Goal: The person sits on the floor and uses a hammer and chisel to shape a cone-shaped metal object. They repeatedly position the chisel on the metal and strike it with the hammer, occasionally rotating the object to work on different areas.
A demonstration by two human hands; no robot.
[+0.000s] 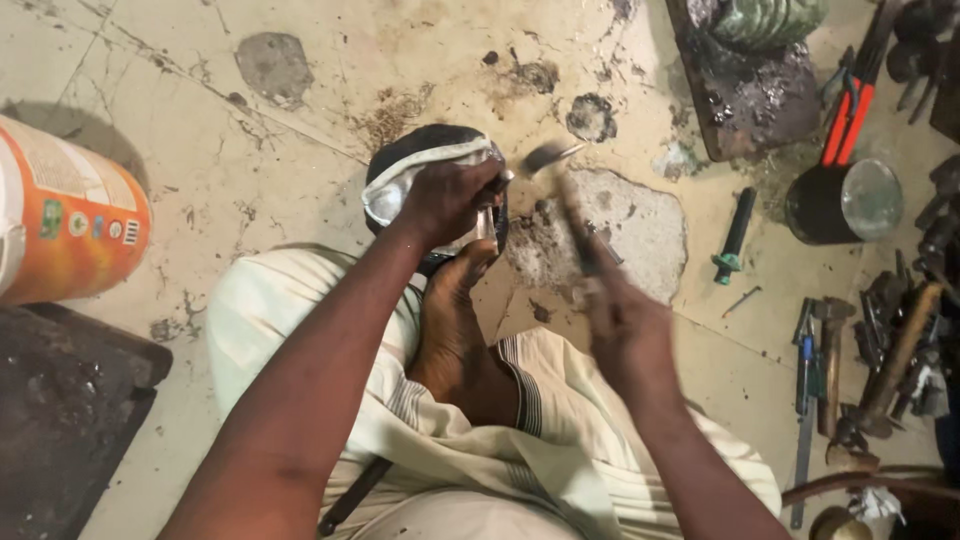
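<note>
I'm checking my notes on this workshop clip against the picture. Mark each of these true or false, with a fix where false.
1. The left hand presses on a round dark metal part wrapped in white cloth. True.
2. The right hand is empty. False: it grips a hammer, blurred in the picture.
3. A bare foot rests against the part. True.
4. The orange and white container stands on the right. False: it is at the left edge.
5. The green-handled tool is in the left hand. False: it lies on the floor, apart from both hands.
</note>
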